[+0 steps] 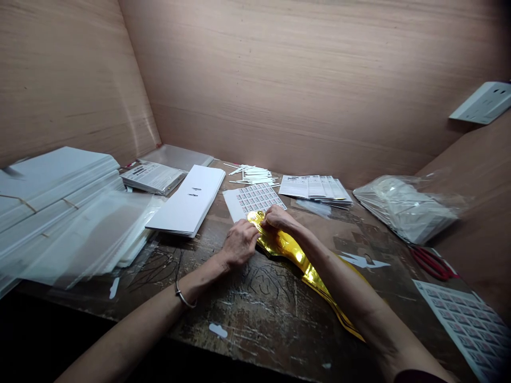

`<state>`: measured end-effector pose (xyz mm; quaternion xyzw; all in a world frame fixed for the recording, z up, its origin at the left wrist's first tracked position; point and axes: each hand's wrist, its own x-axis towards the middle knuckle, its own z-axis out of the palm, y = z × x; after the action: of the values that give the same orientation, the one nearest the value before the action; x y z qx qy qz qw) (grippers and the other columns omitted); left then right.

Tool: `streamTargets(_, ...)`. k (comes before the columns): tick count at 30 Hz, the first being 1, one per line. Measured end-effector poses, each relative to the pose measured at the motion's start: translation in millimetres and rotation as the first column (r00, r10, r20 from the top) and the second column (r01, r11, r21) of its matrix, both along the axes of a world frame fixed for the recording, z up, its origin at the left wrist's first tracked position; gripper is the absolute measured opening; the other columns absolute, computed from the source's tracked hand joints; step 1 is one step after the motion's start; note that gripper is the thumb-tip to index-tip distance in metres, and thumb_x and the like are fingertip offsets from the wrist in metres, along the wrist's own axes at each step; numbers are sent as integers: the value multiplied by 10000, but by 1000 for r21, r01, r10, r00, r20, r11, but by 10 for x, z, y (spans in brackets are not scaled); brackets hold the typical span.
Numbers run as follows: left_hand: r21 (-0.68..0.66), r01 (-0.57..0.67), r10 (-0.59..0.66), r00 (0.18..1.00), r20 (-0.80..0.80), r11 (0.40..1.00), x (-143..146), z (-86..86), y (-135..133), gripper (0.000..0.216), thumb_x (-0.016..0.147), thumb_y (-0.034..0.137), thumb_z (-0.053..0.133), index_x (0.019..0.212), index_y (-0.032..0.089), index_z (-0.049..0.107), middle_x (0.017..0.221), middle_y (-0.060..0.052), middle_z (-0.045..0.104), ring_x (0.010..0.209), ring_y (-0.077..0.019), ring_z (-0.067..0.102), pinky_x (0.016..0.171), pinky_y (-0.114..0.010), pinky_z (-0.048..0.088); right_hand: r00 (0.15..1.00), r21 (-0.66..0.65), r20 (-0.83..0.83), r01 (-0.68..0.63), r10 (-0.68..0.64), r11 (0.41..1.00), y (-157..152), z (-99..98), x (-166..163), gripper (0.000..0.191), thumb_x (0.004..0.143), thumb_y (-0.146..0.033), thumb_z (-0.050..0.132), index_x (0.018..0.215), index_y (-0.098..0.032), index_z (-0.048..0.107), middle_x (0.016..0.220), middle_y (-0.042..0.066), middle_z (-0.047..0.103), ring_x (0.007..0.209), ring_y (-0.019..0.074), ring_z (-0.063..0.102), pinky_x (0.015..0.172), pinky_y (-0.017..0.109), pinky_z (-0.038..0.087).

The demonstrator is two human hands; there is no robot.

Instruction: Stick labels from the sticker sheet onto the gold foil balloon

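A flat, shiny gold foil balloon lies across the middle of the table, its far end between my hands and its folded layers running toward the near right. The fingers of my left hand are closed at the left edge of that far end. My right hand pinches the foil just beside it, with the fingertips partly hidden, and the right forearm covers part of the balloon. Directly behind the hands is a sheet of printed stickers.
On the left are a stack of white cards and clear plastic sleeves. White strips and printed cards lie at the back. To the right are a plastic bag, red-handled scissors and another sticker sheet.
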<state>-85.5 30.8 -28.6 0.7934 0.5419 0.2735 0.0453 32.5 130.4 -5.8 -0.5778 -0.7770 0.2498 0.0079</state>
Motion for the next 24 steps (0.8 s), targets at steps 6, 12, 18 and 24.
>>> streamTargets(6, -12, 126, -126, 974, -188, 992, 46, -108, 9, 246, 798, 305, 349, 812, 148, 538, 913, -72, 538, 935, -189, 411, 809, -342, 309, 994, 50, 113, -6, 1, 999, -54, -7, -42, 147, 580, -234, 539, 659, -130, 605, 702, 87, 606, 663, 174, 541, 508, 225, 362)
streamTargets(12, -12, 118, -117, 969, -218, 993, 83, -107, -1, 235, 786, 321, 373, 810, 147, 529, 905, -67, 550, 953, -199, 411, 814, -353, 294, 975, 187, 207, 41, -80, 981, -59, 19, -38, 436, 516, -464, 602, 808, -140, 597, 870, 121, 597, 830, 202, 533, 620, 240, 380)
streamTargets(18, -114, -191, 190, 981, -24, 975, 15, -51, 170, 220, 766, 279, 395, 835, 146, 555, 800, -59, 584, 807, -159, 493, 699, -259, 365, 986, 138, 139, 71, -91, 988, -1, -22, 57, 530, 456, -568, 585, 773, -144, 594, 800, 90, 604, 741, 196, 542, 524, 232, 359)
streamTargets(24, -468, -452, 487, 872, -51, 759, -73, 61, 569, 265, 573, 360, 557, 718, 145, 612, 717, -73, 610, 695, -181, 547, 541, -218, 371, 994, 196, -15, 107, -106, 975, -47, -177, 155, 443, 508, -578, 541, 710, -186, 583, 712, 28, 598, 665, 159, 520, 496, 222, 313)
